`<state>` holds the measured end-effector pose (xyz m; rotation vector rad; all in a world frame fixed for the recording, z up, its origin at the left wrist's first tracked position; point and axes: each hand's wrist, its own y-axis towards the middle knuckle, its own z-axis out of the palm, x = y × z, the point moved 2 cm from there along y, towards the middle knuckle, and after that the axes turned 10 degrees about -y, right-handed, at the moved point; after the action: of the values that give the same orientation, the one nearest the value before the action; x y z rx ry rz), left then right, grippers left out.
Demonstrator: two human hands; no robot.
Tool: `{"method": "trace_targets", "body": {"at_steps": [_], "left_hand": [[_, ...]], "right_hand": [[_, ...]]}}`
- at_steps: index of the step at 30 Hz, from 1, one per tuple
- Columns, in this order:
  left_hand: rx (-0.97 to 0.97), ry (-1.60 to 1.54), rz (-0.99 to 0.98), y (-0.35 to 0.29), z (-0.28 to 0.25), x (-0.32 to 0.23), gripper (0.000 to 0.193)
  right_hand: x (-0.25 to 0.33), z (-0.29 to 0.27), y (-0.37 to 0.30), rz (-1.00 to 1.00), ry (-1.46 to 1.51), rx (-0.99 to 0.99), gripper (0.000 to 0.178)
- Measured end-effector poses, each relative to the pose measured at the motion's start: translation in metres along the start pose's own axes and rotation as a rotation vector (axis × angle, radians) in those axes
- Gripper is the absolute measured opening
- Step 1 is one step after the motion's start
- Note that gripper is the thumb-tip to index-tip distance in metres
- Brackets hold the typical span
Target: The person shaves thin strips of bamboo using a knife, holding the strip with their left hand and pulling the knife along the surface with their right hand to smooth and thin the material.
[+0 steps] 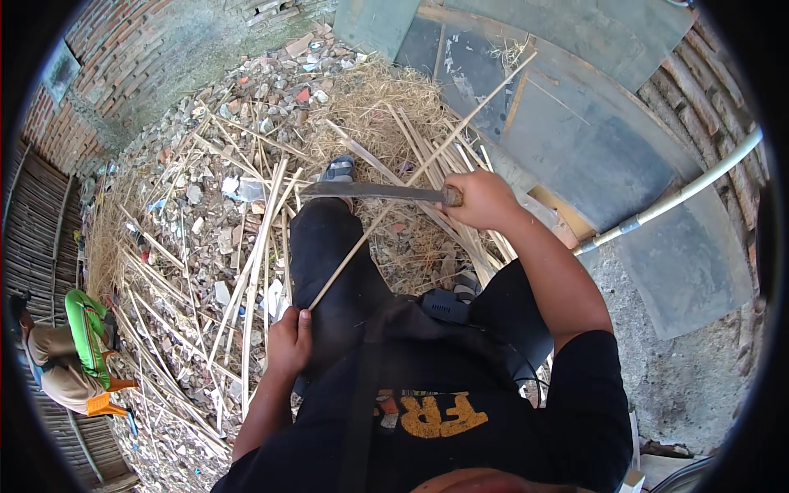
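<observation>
My left hand (288, 338) grips the near end of a long thin bamboo strip (427, 164), which slants up and to the right across my left knee toward the grey panels. My right hand (483, 200) is closed on the handle of a long dark machete (374, 191). Its blade lies flat, pointing left, and crosses the strip above my black-trousered left leg (329, 263). My sandalled foot (339, 169) rests on the litter beyond the blade.
Split bamboo strips (246, 271), straw and rubble cover the ground ahead and left. Grey sheet panels (592, 140) and a white pipe (682, 193) lie to the right. Another person (62, 361) crouches at far left beside a green object. A brick wall (115, 49) stands behind.
</observation>
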<state>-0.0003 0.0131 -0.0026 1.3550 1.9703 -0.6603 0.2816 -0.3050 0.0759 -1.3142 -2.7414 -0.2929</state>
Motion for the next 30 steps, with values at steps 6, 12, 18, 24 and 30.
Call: {"method": "trace_targets", "body": {"at_steps": [6,12,18,24,30], "left_hand": [[-0.008,0.053,0.016,0.000,0.008,0.002,0.037],[0.028,0.085,0.045,0.000,0.001,-0.004,0.037],[0.022,0.024,0.046,0.006,0.008,-0.003,0.039],[-0.026,0.126,0.065,0.000,0.007,-0.003,0.036],[-0.060,0.155,0.099,0.004,0.015,-0.003,0.037]], "right_hand": [[-0.045,0.002,0.025,0.154,0.060,0.049,0.019],[-0.008,0.017,0.015,0.012,0.022,0.078,0.017],[-0.034,0.027,0.021,0.102,0.282,0.194,0.016],[-0.012,0.018,0.013,-0.002,0.132,0.128,0.016],[-0.046,0.039,0.020,0.064,0.242,0.115,0.015]]}}
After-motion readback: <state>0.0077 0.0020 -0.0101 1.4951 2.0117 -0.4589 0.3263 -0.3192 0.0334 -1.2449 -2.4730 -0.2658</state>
